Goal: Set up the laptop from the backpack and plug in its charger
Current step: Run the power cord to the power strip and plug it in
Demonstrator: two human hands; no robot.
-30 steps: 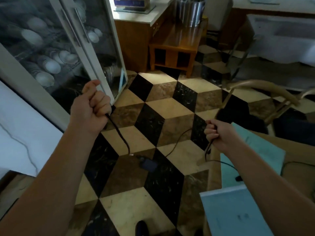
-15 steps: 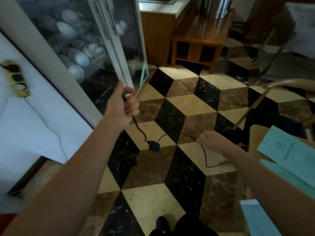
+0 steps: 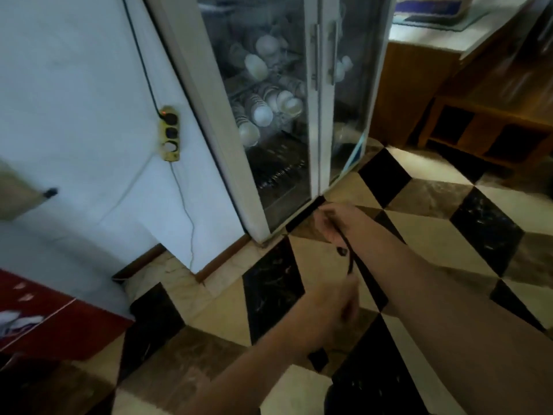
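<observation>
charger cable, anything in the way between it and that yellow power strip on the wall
Nothing visible blocks it. The charger cable is held between the right hand and left hand above the floor. The yellow power strip hangs on the white wall up and to the left, beside the glass cabinet, with only bare wall and floor between.

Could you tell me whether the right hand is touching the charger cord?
Touching: the head view shows the right hand curled around the cord.

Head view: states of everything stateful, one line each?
power strip: on the wall, indicator lit, lower sockets look free
charger cable: held by both hands, not plugged in
cabinet doors: shut
left hand: gripping the cable
right hand: gripping the cable
</observation>
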